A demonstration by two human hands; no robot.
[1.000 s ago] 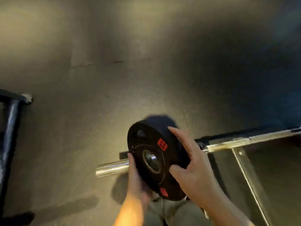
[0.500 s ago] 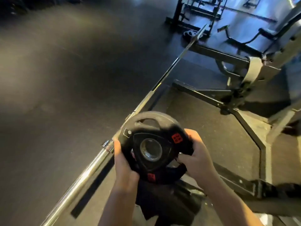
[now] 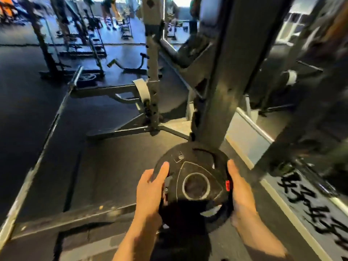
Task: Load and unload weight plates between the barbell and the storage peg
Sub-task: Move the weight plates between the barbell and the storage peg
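A small black weight plate (image 3: 195,172) with a round centre hole and a red label on its right rim is held flat-faced toward me, low in the middle of the view. My left hand (image 3: 150,187) grips its left edge, fingers over the face. My right hand (image 3: 240,191) clasps its right edge. The barbell (image 3: 54,119) lies on the floor to the left, running away toward another plate (image 3: 86,77) on its far end. No storage peg can be made out in the blur.
A dark rack upright (image 3: 224,76) rises just beyond the plate. A second post (image 3: 152,59) with a grey strap stands further back, its base legs spread on the rubber floor. More racks and a person stand in the far background. Floor lettering lies at right.
The plate has come off the barbell sleeve and swung right with both hands. The view has turned from the bar's end toward the rack upright, which now stands close ahead.
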